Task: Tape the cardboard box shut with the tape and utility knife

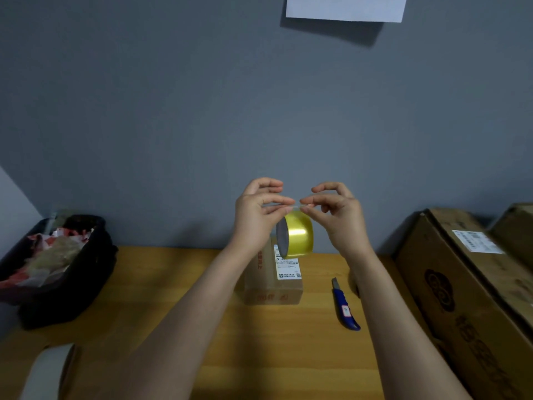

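I pinch the free end of the yellow-tinted clear tape roll [297, 234] with both left hand [256, 210] and right hand [336, 212], above the small brown cardboard box [272, 280]. Peel evenly; avoid splitting it.

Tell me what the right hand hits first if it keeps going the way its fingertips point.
The right hand points toward the left hand; their fingertips almost meet above the yellow tape roll, so probably those fingers first.

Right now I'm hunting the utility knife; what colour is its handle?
Blue handle on the utility knife, head view.
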